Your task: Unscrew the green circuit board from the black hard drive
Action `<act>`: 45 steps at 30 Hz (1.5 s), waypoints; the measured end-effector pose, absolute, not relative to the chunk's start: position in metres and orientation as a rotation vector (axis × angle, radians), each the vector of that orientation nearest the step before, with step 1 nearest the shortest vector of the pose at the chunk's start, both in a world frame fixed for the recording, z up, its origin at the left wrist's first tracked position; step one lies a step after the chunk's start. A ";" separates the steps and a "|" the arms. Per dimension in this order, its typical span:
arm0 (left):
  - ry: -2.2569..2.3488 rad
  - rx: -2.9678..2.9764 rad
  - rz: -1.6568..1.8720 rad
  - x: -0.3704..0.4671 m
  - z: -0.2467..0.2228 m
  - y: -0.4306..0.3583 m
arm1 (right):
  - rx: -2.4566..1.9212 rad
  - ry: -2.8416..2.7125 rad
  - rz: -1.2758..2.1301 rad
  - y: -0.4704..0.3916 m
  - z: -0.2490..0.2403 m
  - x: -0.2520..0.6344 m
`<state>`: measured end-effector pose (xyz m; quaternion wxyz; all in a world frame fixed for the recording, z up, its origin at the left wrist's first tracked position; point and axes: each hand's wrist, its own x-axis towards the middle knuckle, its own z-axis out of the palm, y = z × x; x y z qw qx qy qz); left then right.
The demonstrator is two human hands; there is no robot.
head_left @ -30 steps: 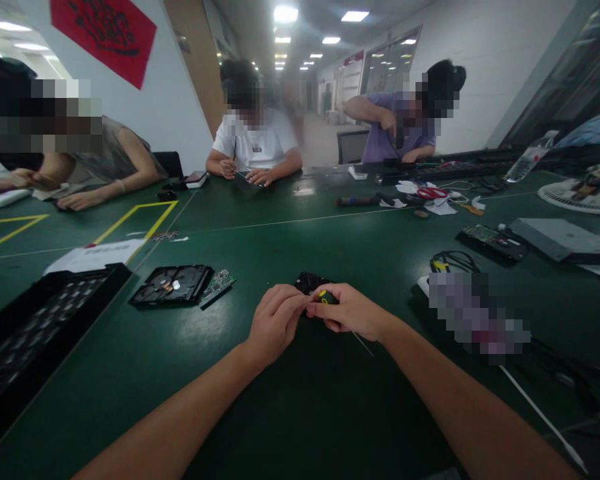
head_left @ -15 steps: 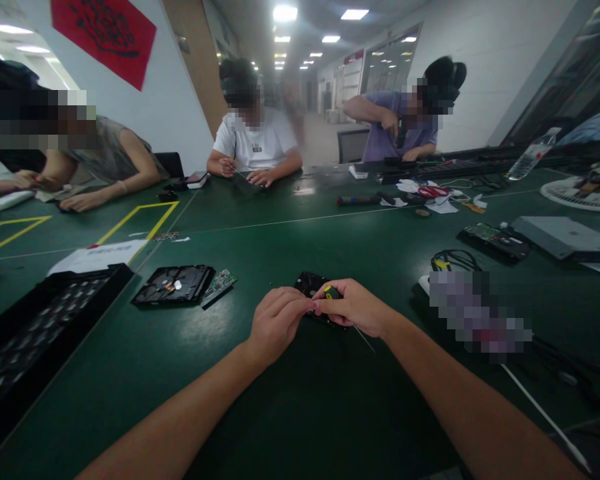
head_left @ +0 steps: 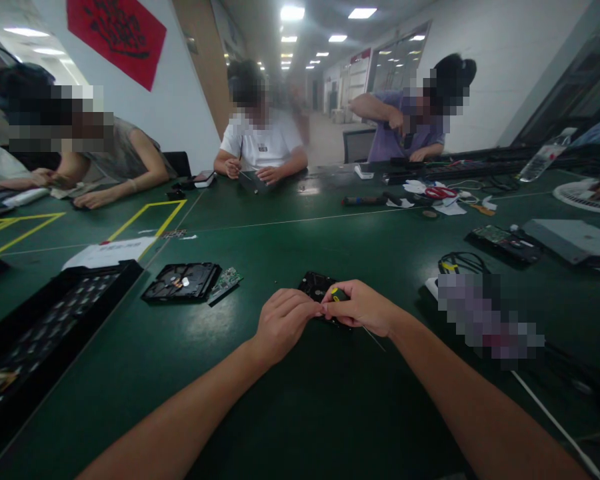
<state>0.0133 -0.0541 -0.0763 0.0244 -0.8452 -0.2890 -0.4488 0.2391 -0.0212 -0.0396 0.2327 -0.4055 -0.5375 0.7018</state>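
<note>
My right hand (head_left: 363, 308) is closed around a small screwdriver with a black and yellow handle (head_left: 339, 293); its thin shaft pokes out below the hand. My left hand (head_left: 283, 321) sits fingertip to fingertip with it, fingers pinched at the screwdriver's end; what it pinches is hidden. Both hands hover over a black hard-drive part (head_left: 316, 285) lying on the green table (head_left: 290, 400).
An opened hard-drive case (head_left: 180, 281) and a green circuit board (head_left: 226, 283) lie left of my hands. A black tray (head_left: 45, 320) fills the near left. A cable coil (head_left: 460, 263) and more drive parts (head_left: 503, 240) lie right. Three other people work along the far edge.
My hands stayed together over the drive part with only slight finger shifts. The view turned a little, so everything slid slightly rightward in the picture.
</note>
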 end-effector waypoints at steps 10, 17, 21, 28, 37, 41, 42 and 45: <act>-1.385 -2.321 -1.562 -0.004 -0.088 -0.031 | -1.146 -1.506 1.826 -0.010 -0.023 0.261; -1.851 -2.081 -1.603 -0.019 -0.096 -0.016 | -1.327 -1.487 1.606 0.010 -0.031 0.287; -1.981 -2.213 -1.448 -0.016 -0.104 -0.016 | -1.427 -1.500 1.535 0.014 -0.037 0.292; -2.023 -2.260 -1.388 -0.018 -0.111 -0.010 | -1.515 -1.613 1.532 0.015 -0.037 0.298; -2.006 -2.153 -1.550 -0.024 -0.111 -0.007 | -1.655 -1.686 1.413 0.019 -0.044 0.302; -1.920 -2.302 -1.565 -0.018 -0.108 -0.011 | -1.721 -1.698 1.351 0.021 -0.044 0.304; -1.889 -2.370 -1.558 -0.016 -0.107 -0.012 | -1.736 -1.699 1.348 0.021 -0.043 0.304; -1.859 -2.549 -1.507 -0.011 -0.104 -0.017 | -1.775 -1.716 1.395 0.019 -0.040 0.301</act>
